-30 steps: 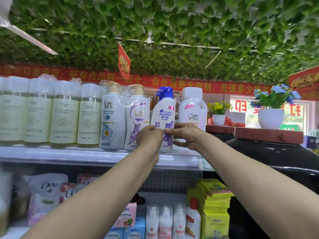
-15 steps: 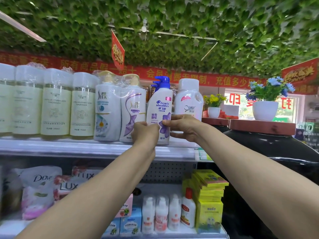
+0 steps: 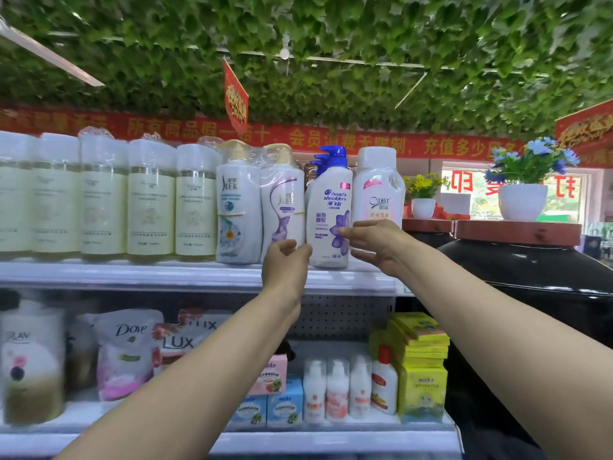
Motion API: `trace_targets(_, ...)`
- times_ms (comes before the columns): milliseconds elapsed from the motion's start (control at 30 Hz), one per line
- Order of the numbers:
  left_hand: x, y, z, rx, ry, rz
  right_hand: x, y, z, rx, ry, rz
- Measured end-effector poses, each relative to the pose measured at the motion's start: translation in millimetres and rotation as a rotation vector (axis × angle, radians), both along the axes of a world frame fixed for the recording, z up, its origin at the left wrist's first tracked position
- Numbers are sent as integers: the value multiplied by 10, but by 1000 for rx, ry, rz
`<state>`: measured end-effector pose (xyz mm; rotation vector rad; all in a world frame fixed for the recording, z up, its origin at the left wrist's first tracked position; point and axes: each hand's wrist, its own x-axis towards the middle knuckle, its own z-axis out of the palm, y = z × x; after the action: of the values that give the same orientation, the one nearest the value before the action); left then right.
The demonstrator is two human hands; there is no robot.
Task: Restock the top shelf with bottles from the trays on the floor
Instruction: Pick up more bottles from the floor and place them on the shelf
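Head & Shoulders bottle (image 3: 328, 220) now released, stood upright on top shelf (image 3: 132, 275), left hand (image 3: 285, 260) and right hand (image 3: 374, 242) loosened, flanking it.

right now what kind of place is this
Most likely a small shop's toiletries aisle: the top shelf carries rows of shampoo bottles such as the Head & Shoulders bottle, a red promotional banner runs behind, and Dove and Lux refill pouches sit below.

1. A single head-worn camera is looking forward and slightly upward at the top shelf (image 3: 132, 277), standing close, at arm's reach.
2. Its wide angle is taking in the leafy ceiling (image 3: 365, 44) above and a lower shelf (image 3: 331, 439) below.
3. Both forearms are entering from the bottom edge.
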<state>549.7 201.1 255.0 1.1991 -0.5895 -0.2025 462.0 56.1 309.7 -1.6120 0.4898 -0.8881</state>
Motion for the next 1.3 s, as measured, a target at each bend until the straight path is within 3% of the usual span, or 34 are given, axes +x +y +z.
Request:
trace_targets(333, 246, 519, -250, 95, 15, -200, -210, 569, -329, 130, -69, -120)
trace_targets(600, 425, 911, -775, 219, 88, -349, -85, 961, -989, 234, 36, -189)
trace_targets(933, 536, 1154, -2086, 428, 287, -469, -169, 1502, -2358, 346, 295, -242)
trace_targets(1300, 472, 1454, -3874, 657, 557, -434, -222, 1673, -4190, 649, 552, -228)
